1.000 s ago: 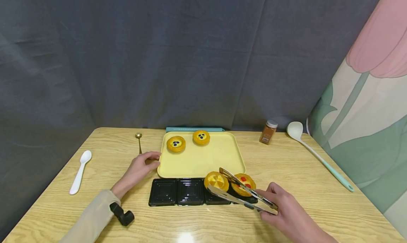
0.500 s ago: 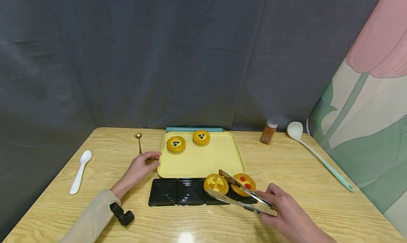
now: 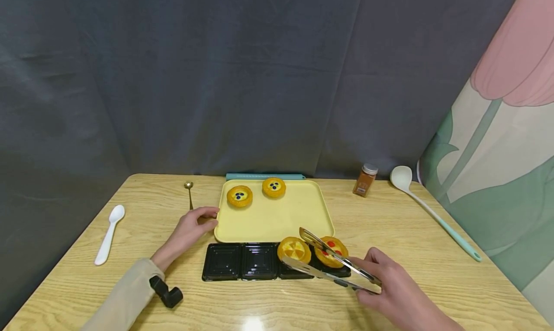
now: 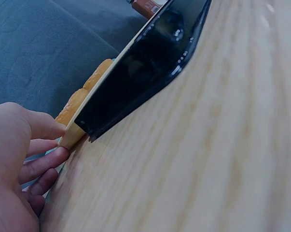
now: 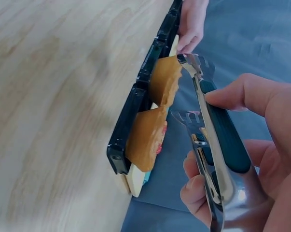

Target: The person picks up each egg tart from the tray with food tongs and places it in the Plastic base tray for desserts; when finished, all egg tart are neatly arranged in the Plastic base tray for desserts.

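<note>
My right hand grips the tongs, tips apart over the wedge-topped tart ahead-left, in the black tray. I judge this a release; next, lift clear. My left hand touches the yellow tray; pinching, I can't tell.

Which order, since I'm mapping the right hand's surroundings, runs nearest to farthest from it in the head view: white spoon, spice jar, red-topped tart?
From the right hand:
1. Red-topped tart, at the black tray's right end.
2. Spice jar, toward the table's back right.
3. White spoon, at the far left.
</note>
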The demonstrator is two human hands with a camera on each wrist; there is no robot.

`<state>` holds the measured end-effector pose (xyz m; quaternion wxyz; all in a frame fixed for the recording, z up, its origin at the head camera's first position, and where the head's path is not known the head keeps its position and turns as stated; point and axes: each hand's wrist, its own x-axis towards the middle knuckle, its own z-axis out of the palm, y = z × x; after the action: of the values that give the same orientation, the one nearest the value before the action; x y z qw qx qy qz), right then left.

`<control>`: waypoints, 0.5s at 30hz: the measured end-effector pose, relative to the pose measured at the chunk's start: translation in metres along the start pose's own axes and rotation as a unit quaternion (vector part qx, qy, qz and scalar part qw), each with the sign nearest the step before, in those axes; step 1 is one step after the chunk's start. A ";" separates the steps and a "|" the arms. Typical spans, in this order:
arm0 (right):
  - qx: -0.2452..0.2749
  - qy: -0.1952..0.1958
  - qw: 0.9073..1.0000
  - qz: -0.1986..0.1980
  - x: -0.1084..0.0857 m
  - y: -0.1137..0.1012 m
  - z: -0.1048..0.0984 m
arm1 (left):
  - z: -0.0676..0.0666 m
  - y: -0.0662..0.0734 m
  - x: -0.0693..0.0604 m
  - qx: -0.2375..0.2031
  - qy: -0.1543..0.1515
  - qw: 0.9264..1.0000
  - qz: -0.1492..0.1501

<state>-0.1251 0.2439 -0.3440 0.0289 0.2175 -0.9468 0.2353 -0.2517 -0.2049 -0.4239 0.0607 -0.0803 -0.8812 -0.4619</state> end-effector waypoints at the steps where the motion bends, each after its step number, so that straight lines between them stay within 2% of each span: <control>1: -0.003 0.004 1.000 -0.002 0.000 -0.001 -0.001 | 0.000 0.000 0.000 0.001 0.000 1.000 0.000; 3: 0.002 0.016 1.000 -0.002 0.001 -0.002 -0.004 | 0.000 0.001 0.000 0.000 0.000 1.000 0.000; 10: -0.004 0.105 0.993 -0.045 0.009 -0.006 -0.011 | 0.000 0.001 0.000 0.000 0.001 1.000 0.004; 15: 0.004 0.096 0.995 -0.019 0.021 -0.011 -0.014 | 0.000 0.000 0.000 0.000 0.001 1.000 0.004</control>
<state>-0.1399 0.2332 -0.3239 0.1228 0.2122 -0.9344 0.2584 -0.2516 -0.2046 -0.4240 0.0637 -0.0834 -0.8806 -0.4621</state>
